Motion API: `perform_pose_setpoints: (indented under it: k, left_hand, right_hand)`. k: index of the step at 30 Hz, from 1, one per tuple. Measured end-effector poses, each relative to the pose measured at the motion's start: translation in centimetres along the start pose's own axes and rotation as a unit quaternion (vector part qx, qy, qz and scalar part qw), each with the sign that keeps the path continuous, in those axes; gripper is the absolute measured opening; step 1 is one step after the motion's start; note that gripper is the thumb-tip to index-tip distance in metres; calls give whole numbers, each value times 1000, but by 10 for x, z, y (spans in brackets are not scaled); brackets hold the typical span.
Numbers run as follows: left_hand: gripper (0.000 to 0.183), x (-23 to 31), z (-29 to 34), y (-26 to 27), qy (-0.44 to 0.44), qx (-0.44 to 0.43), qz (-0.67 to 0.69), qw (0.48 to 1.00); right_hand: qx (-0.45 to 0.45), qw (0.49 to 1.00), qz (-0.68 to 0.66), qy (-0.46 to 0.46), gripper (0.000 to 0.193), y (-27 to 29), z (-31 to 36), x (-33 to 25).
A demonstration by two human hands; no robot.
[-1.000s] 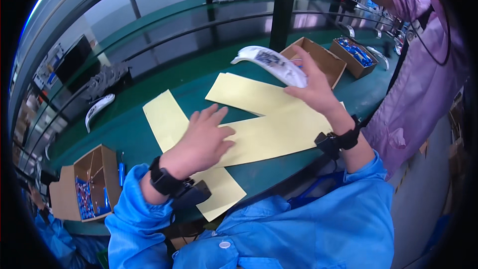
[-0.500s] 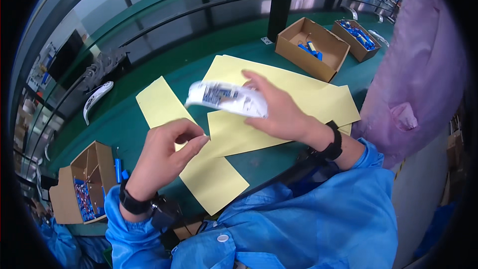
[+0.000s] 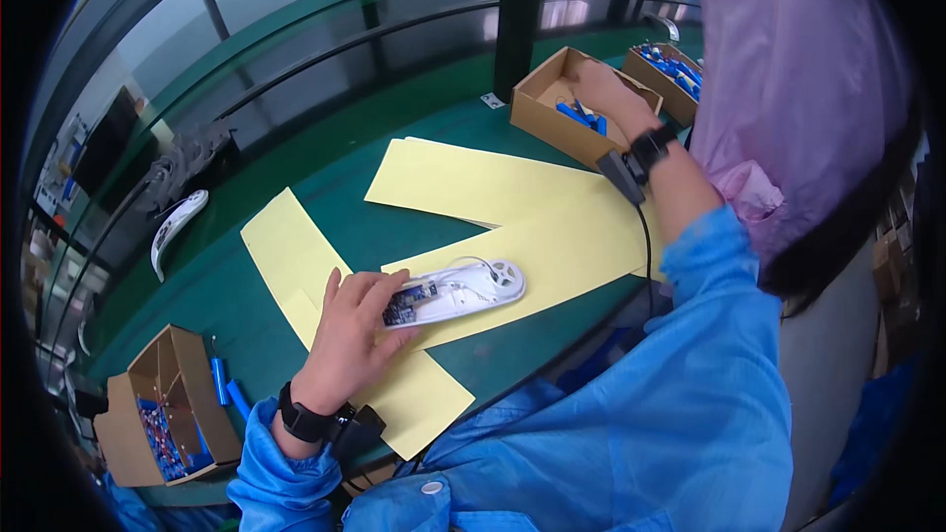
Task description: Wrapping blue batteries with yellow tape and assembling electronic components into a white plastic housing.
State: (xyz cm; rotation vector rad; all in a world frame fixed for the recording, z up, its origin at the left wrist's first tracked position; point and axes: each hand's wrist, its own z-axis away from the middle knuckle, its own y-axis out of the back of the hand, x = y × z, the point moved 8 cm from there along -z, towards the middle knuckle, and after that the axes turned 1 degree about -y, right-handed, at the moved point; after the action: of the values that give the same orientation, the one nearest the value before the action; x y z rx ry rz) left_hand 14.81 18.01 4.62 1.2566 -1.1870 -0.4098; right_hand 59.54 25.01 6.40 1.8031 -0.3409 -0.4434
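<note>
On the yellow sheets lies a long white plastic housing (image 3: pixel 473 301), its inside facing up, with a circuit board (image 3: pixel 402 305), thin wires and a round grille at its right end. My left hand (image 3: pixel 357 330) grips the housing's left end, fingers over the board side and thumb along the near edge. Farther off to the right, my right hand (image 3: pixel 609 97) reaches into an open cardboard box (image 3: pixel 552 128). Blue cylindrical batteries (image 3: pixel 583 116) lie in that box just below the hand. Its fingertips are too hidden to show whether they hold anything.
Another box of blue batteries (image 3: pixel 675 69) stands beyond. At the lower left, a cardboard box (image 3: pixel 202 404) holds wired parts, with blue cylinders (image 3: pixel 219 379) beside it. A white housing (image 3: pixel 177 227) lies at left. A person's pink sleeve (image 3: pixel 788 69) is close on the right.
My right hand has let go of the white housing and moved far right into the cardboard box. The housing has come down onto the yellow sheets, and my left hand has taken hold of it.
</note>
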Motion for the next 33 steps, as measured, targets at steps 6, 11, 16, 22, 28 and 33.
perform_pose_setpoints:
  k: [6,11,16,22,28,33]
  left_hand:
    - [83,0,4,4,-14,11,41,999]
    - [81,-1,11,11,-36,23,35,998]
    - [65,-4,14,28,-58,107,71,990]
    - [39,8,26,55,-42,198,82,976]
    - [28,24,16,65,-19,200,154,967]
    - [28,14,-18,39,18,152,291,944]
  right_hand:
    - [-117,984,0,-135,27,-75,-66,61]
    - [-134,981,56,-124,39,-54,-47,11]
    - [-108,988,59,-92,37,-57,-34,26]
    - [-74,996,48,-10,22,-37,-23,25]
    - [80,955,-276,71,25,59,30,-56]
    - [240,905,-311,160,17,78,32,-93]
